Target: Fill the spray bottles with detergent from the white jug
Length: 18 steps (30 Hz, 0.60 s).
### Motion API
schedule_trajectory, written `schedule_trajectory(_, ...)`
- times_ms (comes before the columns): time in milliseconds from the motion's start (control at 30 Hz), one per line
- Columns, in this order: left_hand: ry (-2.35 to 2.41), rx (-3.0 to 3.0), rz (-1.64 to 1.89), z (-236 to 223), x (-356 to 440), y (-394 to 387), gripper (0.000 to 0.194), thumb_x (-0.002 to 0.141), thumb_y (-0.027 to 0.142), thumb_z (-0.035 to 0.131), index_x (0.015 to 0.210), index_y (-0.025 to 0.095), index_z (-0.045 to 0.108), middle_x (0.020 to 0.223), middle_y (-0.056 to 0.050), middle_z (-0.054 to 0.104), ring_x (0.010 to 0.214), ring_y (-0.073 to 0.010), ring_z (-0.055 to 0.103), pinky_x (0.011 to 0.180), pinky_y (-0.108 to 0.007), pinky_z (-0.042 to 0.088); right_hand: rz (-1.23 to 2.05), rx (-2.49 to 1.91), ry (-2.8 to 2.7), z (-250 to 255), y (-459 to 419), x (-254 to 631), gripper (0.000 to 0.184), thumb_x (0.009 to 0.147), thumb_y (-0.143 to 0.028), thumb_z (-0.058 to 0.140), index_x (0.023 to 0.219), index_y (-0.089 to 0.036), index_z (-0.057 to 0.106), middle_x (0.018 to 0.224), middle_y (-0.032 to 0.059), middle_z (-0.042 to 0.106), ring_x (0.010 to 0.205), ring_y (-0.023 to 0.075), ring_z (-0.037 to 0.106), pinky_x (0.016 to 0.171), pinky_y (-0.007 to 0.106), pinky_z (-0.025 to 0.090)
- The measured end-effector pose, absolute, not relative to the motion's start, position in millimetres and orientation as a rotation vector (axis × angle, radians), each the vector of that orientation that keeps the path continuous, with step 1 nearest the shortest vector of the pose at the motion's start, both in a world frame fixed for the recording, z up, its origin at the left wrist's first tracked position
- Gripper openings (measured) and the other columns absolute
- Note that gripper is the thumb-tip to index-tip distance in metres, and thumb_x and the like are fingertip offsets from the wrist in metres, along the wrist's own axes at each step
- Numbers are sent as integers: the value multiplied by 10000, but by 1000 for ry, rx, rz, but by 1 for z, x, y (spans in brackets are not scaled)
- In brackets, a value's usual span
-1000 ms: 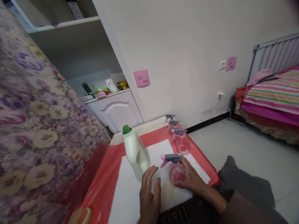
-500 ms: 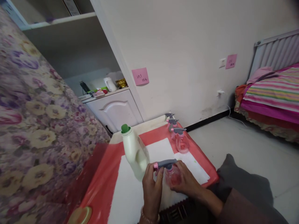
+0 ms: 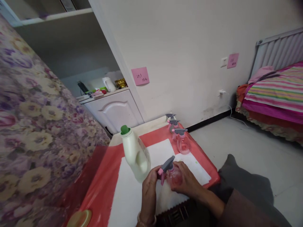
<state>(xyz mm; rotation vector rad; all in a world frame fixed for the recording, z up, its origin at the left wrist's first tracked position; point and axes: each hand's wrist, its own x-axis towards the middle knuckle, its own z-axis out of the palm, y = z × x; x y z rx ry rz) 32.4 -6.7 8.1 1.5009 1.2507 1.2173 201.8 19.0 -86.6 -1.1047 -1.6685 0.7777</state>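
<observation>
My right hand (image 3: 188,182) held the spray bottle (image 3: 175,178) over the white sheet (image 3: 131,195). Its top (image 3: 167,164) now slanted more, probably being twisted; my left hand (image 3: 149,185) touched it, but I couldn't tell if it gripped.

Spray bottle (image 3: 174,177) partly behind right hand (image 3: 188,181)

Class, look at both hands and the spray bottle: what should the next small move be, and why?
Probably a small twist of the grey spray head by the left hand, with the right hand steadying the spray bottle. The right hand grips the bottle's round part, while the left hand is at the pink nozzle, so one could turn as the other braces.
</observation>
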Motion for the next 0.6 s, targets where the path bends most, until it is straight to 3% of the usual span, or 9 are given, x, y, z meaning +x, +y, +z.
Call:
schedule_trajectory(133, 1168, 1543, 1086, 3, 23, 13, 367, 865, 477, 584, 1089, 208, 694, 1079, -65, 677, 1037, -253, 582, 944, -333, 429, 822, -1065, -1690, -85, 19, 206, 852, 497, -123, 793, 1267, -230, 445, 1228, 77, 523, 1154, 288, 504, 1013, 440, 420)
schedule_trajectory(200, 1000, 1683, 987, 4, 22, 25, 439, 860, 523, 574, 1154, 213, 675, 1109, -79, 646, 1062, -262, 570, 968, -351, 420, 849, -1029, -1699, -85, 20, 208, 853, 505, -136, 797, 1278, -228, 448, 1228, 77, 529, 1148, 288, 512, 1004, 442, 426)
schedule_trajectory(333, 851, 1874, 843, 11, 25, 40, 553, 869, 630, 471, 1154, 204, 679, 1022, -88, 596, 963, -247, 560, 899, -358, 442, 899, -981, -1695, -84, 23, 210, 844, 513, -114, 781, 1283, -236, 460, 1233, 67, 538, 1140, 277, 523, 999, 432, 431)
schedule_trajectory(600, 842, 1892, 798, 10, 31, 45, 581, 869, 667, 420, 1112, 210, 684, 942, -69, 546, 898, -227, 532, 817, -328, 449, 946, -967, -1687, -78, 24, 213, 838, 519, -131, 785, 1293, -244, 485, 1236, 67, 555, 1141, 289, 531, 985, 445, 436)
